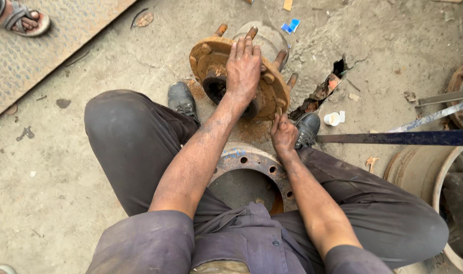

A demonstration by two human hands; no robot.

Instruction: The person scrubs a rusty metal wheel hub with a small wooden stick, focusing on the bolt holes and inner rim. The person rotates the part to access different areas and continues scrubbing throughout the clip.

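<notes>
I've got my left hand flat on top of the rusty wheel hub, fingers out straight, palm pressing, no grip. Right hand pinches the hub's lower rim w/ fingers curled. Hub stands on edge on the concrete floor btwn my shoes, brake drum just behind.

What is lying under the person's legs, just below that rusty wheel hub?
A round metal drum with bolt holes around its rim sits under the rusty wheel hub. The person's clothing covers its lower part, and its hollow looks dark.
</notes>
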